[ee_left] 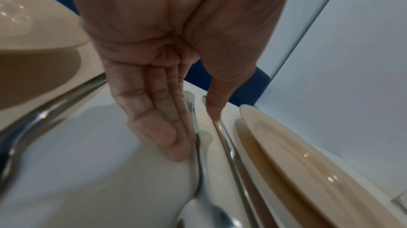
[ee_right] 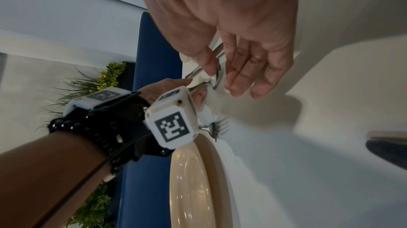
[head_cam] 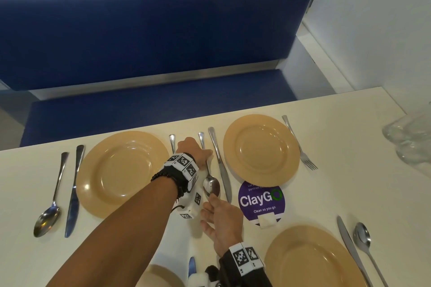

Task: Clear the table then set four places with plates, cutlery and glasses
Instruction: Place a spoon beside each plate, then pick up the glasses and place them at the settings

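Left hand (head_cam: 192,149): straight fingers pressing the steel spoon (head_cam: 208,171) handle, squaring it beside the steel knife (head_cam: 220,162).
Right hand (head_cam: 220,218): fingers spread, thumb touching the bowl.

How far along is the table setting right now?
Done: plates laid, including the far left plate and far right plate, with cutlery. In hand: the left hand and right hand straighten a spoon. Left: the glasses sit bunched at the edge.

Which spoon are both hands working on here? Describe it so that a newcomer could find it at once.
Start at the two far tan plates along the table's bench edge. In the gap between them lie a fork, a spoon and a knife. It is the only spoon with the left hand at its handle and the right hand at its bowl.
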`<state>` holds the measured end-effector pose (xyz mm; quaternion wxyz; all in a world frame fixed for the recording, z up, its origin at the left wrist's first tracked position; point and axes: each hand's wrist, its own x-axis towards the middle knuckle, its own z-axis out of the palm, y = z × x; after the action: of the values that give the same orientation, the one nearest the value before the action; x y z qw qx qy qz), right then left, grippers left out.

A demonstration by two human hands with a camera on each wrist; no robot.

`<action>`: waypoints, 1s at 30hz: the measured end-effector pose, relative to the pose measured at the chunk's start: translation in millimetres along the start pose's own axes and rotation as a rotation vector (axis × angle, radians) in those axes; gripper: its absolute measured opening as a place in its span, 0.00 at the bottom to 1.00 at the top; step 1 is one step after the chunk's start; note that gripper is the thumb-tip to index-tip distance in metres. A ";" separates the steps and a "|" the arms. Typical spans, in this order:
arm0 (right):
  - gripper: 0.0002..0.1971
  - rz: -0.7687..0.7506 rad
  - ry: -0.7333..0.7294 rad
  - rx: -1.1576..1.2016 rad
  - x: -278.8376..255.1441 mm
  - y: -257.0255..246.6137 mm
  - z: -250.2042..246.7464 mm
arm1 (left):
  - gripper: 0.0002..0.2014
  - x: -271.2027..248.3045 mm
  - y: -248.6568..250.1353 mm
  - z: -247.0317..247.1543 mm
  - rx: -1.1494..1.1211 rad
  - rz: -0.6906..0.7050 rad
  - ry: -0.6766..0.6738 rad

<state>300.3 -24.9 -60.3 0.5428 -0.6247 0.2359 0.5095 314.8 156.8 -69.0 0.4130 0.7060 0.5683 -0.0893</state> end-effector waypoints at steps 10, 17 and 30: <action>0.06 -0.240 -0.121 -0.265 -75.3 -19.9 -34.8 | 0.16 -111.1 14.6 -42.4 -0.070 0.331 -0.068; 0.10 -0.702 -0.215 -0.776 -151.8 -40.6 -95.0 | 0.18 -218.3 13.9 -9.6 -0.114 0.696 -0.246; 0.19 -0.682 0.573 -0.432 -56.3 -238.2 -373.6 | 0.15 -273.2 94.5 103.4 -0.132 0.682 -0.393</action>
<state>623.5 -311.2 53.8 0.4498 -0.8795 0.0468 0.1480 340.7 -114.3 72.8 0.5644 0.7955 0.2162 -0.0436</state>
